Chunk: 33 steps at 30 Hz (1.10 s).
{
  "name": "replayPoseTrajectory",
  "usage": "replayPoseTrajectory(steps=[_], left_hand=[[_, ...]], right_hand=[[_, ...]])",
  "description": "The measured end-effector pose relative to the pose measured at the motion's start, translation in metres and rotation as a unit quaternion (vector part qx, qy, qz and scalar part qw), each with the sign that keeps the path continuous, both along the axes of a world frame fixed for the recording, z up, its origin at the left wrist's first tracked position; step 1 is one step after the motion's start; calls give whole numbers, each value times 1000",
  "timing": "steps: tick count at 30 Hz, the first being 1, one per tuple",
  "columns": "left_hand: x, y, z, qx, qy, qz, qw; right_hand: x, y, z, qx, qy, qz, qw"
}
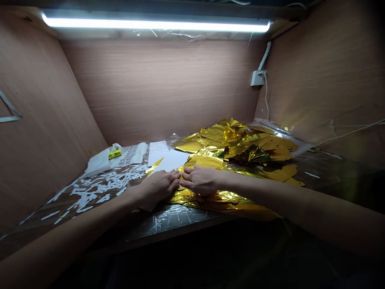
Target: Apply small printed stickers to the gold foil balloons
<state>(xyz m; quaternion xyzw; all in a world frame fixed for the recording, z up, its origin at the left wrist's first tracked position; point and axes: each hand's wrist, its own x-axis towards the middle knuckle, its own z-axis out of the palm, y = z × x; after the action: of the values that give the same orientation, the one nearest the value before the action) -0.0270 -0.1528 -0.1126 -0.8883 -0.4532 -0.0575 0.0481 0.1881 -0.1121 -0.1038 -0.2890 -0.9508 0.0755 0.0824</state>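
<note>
Both hands meet at the near left edge of a heap of shiny gold foil pieces (210,160). My left hand (159,185) comes in from the left, its fingertips and thumb closed on a flat gold foil piece (180,169). Facing it, my right hand (201,180) has fingers and thumb closed on the same foil, fingertips almost touching the left ones. Part of that foil is hidden under the hands. White sheets (173,159) lie just beyond the left hand, with a small gold scrap (155,165) on top.
Many white paper strips (99,188) litter the left side of the table. Behind them are a printed label sheet (128,155) and a yellow packet (114,153). Clear plastic (279,132) lies behind the heap. Wooden panels (168,88) enclose the table; a lit tube lamp (156,25) hangs above.
</note>
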Motion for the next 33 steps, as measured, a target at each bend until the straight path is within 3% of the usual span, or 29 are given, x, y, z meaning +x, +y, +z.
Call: replayPoseTrajectory(steps=[5, 9, 13, 18, 22, 24, 28, 33], left_hand=[[2, -3, 2, 0, 2, -9, 1000], [4, -6, 6, 6, -12, -15, 1000], [0, -9, 13, 8, -36, -28, 999], [16, -30, 14, 34, -94, -28, 995], [59, -44, 7, -51, -110, -192, 974], [83, -41, 4, -82, -76, -223, 968], [117, -24, 0, -121, -39, -213, 969], [130, 0, -4, -108, -59, -193, 973]], right_hand=[[-2, 17, 22, -167, 79, -92, 978], [-9, 30, 23, -301, 115, -147, 935], [-8, 40, 21, -364, 147, -169, 904], [-1, 53, 22, -364, 230, -183, 884], [-6, 60, 30, -349, 307, -173, 868], [-10, 59, 39, -345, 335, -159, 862], [-7, 55, 73, -326, 380, -122, 857], [30, 36, 135, -246, 490, -83, 832]])
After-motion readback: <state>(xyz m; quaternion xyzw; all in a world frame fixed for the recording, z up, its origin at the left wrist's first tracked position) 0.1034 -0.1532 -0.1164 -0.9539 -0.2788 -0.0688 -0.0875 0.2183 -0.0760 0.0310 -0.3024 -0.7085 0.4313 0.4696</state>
